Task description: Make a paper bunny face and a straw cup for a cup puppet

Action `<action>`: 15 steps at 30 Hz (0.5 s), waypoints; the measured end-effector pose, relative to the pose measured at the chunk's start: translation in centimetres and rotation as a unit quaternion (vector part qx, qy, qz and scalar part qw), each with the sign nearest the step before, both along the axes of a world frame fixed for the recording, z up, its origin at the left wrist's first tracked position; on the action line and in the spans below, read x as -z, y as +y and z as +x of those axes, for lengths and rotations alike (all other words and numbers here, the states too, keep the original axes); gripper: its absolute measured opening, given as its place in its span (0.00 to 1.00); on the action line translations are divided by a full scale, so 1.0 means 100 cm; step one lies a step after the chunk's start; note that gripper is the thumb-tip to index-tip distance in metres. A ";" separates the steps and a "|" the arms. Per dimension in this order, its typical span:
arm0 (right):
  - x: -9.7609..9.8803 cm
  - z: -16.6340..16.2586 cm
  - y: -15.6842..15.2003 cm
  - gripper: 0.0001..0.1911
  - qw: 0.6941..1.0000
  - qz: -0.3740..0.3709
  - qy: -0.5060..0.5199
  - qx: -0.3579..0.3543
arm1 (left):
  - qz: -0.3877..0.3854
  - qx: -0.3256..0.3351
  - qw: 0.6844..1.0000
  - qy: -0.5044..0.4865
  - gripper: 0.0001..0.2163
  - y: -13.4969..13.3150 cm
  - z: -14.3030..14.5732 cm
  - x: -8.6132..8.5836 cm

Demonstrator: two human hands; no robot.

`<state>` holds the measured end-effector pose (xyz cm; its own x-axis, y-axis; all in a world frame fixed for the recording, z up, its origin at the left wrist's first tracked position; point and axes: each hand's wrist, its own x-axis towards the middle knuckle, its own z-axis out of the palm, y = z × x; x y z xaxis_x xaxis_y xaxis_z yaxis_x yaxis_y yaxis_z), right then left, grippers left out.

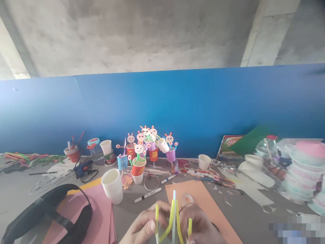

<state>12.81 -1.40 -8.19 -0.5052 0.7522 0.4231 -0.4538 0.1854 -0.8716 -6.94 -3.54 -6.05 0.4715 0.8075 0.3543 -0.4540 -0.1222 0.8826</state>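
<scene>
Low in the middle, my left hand [144, 225] is closed, its thumb pressed by one end of a bent yellow straw [170, 225]. My right hand [201, 225] is closed on the other side of the same yellow piece, which zigzags between the hands. Up through its middle stands a pale blue straw [174, 203]; whether they are joined I cannot make out. Beneath and beyond my hands lies an orange paper sheet [182, 188] with a roll of clear tape [188, 198] on it. Two markers [147, 195] rest just beyond my left hand.
Several paper-cup rabbit figures [139, 166] stand ahead before a blue partition [162, 101]. Stacked white cups [111, 186], pink paper [99, 210] and a black headband-like device [45, 217] are left. Paper scraps, a white cup [204, 162] and stacked bowls [304, 173] are right.
</scene>
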 end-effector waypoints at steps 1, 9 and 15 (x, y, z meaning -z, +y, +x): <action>0.000 0.000 0.000 0.22 1.000 -0.005 0.007 -0.009 | 0.002 0.013 1.000 0.000 0.14 0.003 0.000 0.000; 0.018 0.013 0.016 0.21 0.997 -0.061 -0.047 -0.029 | -0.054 -0.005 0.998 -0.030 0.15 0.032 0.008 0.018; 0.026 0.007 0.009 0.27 0.989 -0.150 0.016 -0.003 | -0.107 -0.061 0.991 -0.054 0.18 0.043 0.017 0.043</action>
